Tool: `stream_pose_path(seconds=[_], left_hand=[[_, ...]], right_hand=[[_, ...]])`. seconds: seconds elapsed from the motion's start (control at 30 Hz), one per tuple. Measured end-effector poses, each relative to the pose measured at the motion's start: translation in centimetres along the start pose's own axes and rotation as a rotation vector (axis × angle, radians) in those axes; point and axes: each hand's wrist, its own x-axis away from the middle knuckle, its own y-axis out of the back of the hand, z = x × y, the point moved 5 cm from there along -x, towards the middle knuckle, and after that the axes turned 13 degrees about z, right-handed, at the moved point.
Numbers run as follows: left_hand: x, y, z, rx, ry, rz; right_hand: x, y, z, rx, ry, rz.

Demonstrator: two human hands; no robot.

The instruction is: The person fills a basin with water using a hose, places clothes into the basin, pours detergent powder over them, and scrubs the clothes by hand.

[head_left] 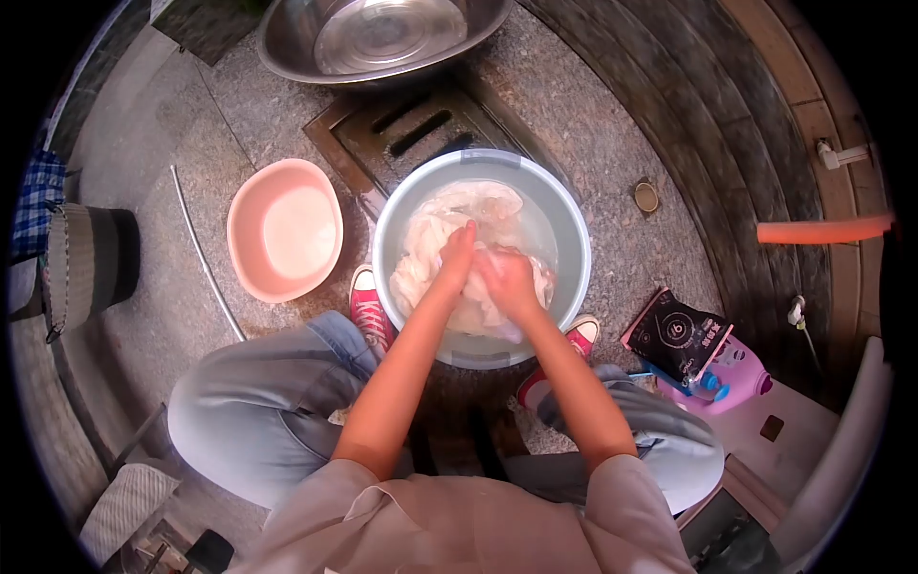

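Between my feet stands a round grey-blue basin point(385, 277) of cloudy water. In it lies a bunched, wet, pale pinkish cloth point(421, 251), partly under the surface; its exact kind does not show. My left hand point(457, 258) is closed on a fold of the cloth near the middle. Close beside it, my right hand point(509, 279) is curled into a fist around another part of the same cloth. The two hands almost touch, and the fingertips are partly hidden in the folds.
A pink basin point(287, 232) sits to the left, beside a thin pale tube point(203, 244). Ahead, a large metal bowl point(382, 72) stands behind a drain grate point(421, 132). On the right are a black pouch point(674, 333), a pink-purple bottle point(741, 373) and an orange pipe point(822, 231).
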Motion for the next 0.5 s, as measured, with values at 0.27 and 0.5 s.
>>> stream_pose_path(seconds=[0.27,0.5], left_hand=[[6.2,-3.7,-0.5,0.453,-0.056,-0.023],[4.1,0.0,0.7,0.103,0.064,-0.148]], right_hand=[[1.7,-0.8,0.4,0.511,-0.136,-0.072],[4.6,-3.3,1.2,0.448,-0.047,0.034]])
